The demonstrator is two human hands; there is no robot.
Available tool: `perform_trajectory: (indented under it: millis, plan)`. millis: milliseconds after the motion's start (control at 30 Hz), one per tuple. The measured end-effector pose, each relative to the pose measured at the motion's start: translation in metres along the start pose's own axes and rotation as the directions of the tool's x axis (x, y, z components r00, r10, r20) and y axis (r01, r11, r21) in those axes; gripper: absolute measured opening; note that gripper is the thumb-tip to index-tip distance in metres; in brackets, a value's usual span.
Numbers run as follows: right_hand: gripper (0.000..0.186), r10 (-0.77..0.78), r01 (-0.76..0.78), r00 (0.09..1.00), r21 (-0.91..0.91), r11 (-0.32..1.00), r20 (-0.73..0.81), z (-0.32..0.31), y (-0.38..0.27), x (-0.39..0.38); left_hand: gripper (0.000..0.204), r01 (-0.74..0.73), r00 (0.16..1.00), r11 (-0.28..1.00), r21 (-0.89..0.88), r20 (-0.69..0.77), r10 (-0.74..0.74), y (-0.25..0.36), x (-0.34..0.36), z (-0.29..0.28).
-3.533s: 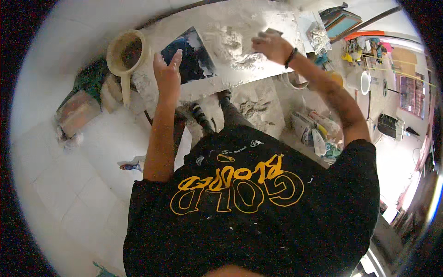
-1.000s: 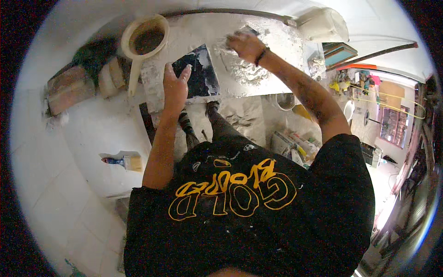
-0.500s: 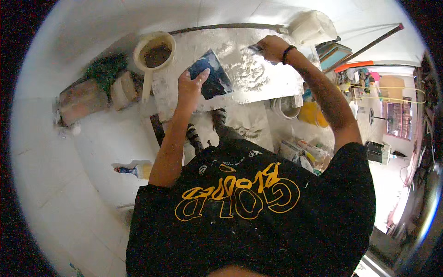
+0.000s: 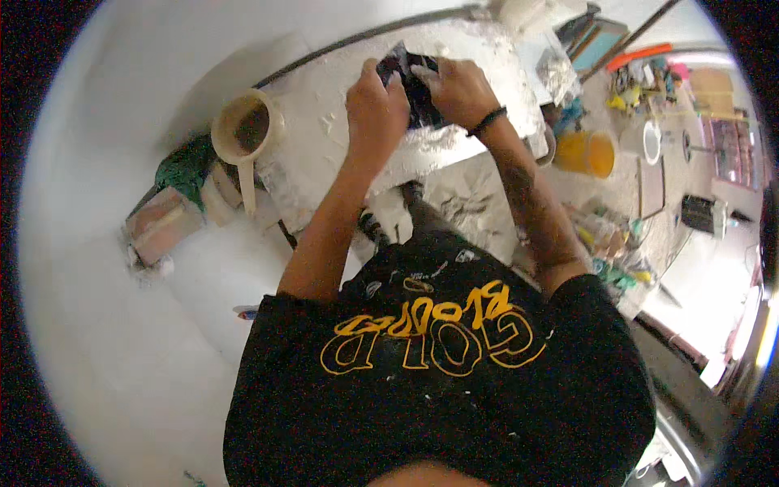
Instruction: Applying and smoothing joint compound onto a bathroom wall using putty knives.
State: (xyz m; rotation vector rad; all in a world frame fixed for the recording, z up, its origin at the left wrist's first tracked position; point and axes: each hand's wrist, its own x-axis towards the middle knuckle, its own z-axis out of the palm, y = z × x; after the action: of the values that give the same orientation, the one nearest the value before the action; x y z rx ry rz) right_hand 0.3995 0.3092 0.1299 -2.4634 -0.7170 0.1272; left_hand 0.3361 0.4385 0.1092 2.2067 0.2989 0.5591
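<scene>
Plaster-spattered white worktop (image 4: pixel 341 146) fills the upper scene, with a cream bucket (image 4: pixel 246 128) at its left end and an orange tub (image 4: pixel 590 153) past its right. On the worktop lies a dark glossy sheet (image 4: pixel 415 85), near the far edge. Left hand (image 4: pixel 375 114) presses down on its near left part, fingers curled over it; right hand (image 4: pixel 458 89) grips its right side, closed around the edge. Judged risk: uneven pull between the two hands could tear or crease the sheet, or smear wet plaster across it.
</scene>
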Motion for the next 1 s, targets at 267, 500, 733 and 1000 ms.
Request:
perform_trajectory:
  millis: [267,500,733,1000]
  plan:
    - [0.010,-0.182,0.118,0.950,-0.246,0.962,-0.255,-0.042,0.044,-0.025,0.038,0.028,0.989,0.998,0.054,0.143,-0.036,-0.042,0.035,0.023]
    - [0.023,-0.583,0.511,0.776,-0.304,0.804,-0.239,0.101,0.074,-0.167,0.034,-0.013,0.978,0.986,-0.163,0.201,0.046,-0.079,0.020,-0.018]
    - [0.023,-0.344,0.313,0.916,-0.171,0.934,-0.205,0.163,0.082,-0.154,0.031,0.140,0.979,0.944,-0.298,0.182,-0.088,-0.091,-0.031,-0.038]
    - [0.030,-0.218,0.152,0.949,-0.275,0.949,-0.229,0.183,0.073,-0.108,0.028,0.246,0.969,0.941,-0.233,0.091,-0.231,-0.089,-0.079,-0.074]
